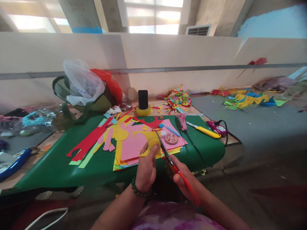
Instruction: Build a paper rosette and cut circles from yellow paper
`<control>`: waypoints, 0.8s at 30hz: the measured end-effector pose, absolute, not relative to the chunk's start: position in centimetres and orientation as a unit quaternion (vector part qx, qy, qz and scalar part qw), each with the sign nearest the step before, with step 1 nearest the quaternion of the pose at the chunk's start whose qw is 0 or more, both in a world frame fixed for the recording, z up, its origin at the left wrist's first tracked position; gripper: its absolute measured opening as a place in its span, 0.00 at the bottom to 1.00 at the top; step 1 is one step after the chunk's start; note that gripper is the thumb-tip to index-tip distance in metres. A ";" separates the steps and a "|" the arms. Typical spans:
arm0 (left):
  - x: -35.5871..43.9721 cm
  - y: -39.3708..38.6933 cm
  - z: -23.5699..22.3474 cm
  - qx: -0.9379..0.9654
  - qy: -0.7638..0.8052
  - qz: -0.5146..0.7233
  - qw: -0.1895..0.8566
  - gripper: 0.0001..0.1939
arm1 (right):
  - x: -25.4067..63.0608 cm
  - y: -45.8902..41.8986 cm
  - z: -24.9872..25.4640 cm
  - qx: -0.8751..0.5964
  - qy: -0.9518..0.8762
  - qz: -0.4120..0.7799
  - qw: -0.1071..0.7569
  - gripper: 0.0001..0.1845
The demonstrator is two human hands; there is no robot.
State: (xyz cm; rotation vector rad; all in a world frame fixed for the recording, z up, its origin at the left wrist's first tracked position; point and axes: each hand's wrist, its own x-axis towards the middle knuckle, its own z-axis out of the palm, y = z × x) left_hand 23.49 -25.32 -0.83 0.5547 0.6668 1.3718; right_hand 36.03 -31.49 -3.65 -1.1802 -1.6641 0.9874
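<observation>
Between the thumb and fingers of my left hand (146, 169) is a piece of yellow paper (153, 142), with a curved line faintly visible on it. My right hand (183, 179) grips red-handled scissors (176, 169), whose blades point up and away beside the paper's right edge. Whether the blades touch the paper I cannot tell. Beneath both hands lies a stack of coloured sheets with pink paper (130, 148) on top. Yellow, red and green paper offcuts (90, 143) spread to the left of the stack.
A pink glue gun (181, 121), a yellow utility knife (207, 131) and a round patterned tin (171, 138) lie to the right on the green mat (57, 163). Behind stand a phone (143, 99), a bag (96, 99) and a colourful paper pile (179, 99).
</observation>
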 end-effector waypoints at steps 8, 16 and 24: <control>23.2 -25.4 -0.7 0.277 0.302 0.611 0.677 0.19 | 36.1 -31.7 -3.5 -0.471 -0.665 0.403 0.415 0.50; 22.8 -25.4 -0.7 0.268 0.312 0.612 0.676 0.19 | 36.3 -31.8 -3.1 -0.475 -0.682 0.392 0.395 0.52; 22.4 -25.3 -0.9 0.286 0.315 0.606 0.672 0.19 | 36.6 -31.8 -3.6 -0.483 -0.682 0.395 0.382 0.53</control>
